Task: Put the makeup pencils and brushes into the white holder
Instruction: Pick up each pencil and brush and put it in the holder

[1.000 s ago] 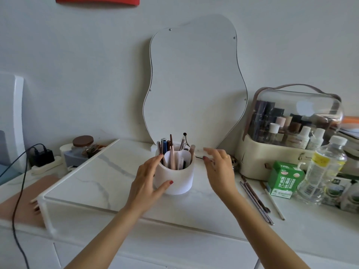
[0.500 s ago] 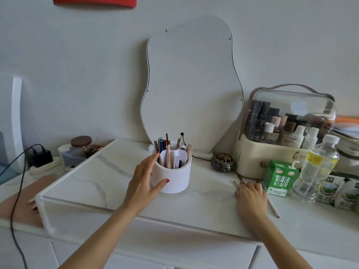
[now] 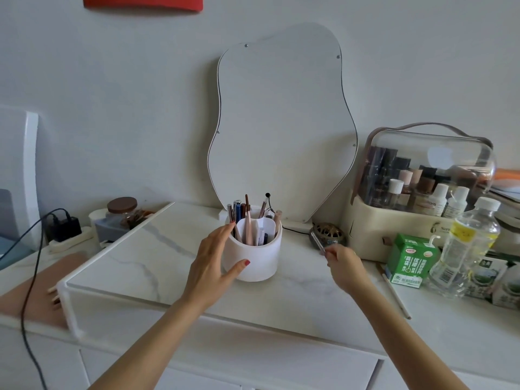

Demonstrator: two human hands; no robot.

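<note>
a person's left hand (image 3: 212, 263) cups the round white plastic holder (image 3: 253, 258) at the middle of the pale marble-patterned counter (image 3: 135, 266), fingers spread open against its wall and thumb pressed to its front, steadying it, not lifting it. the right hand (image 3: 344, 264), at about three o'clock from the holder and apart from it, has its fingers pinched shut on a slim, blurred makeup pencil (image 3: 318, 243) that points up and toward the holder. pencils and brushes already stand upright in the holder's compartments (which one each sits in is hard to tell). one thin pale brush (image 3: 394, 294) lies flat on the counter at four o'clock, beside the green drink carton (image 3: 409, 261). the step in hand appears to be carrying a picked-up pencil across; the next move likely calls for tipping it upright over an open compartment and releasing it, then fetching the brush.
</note>
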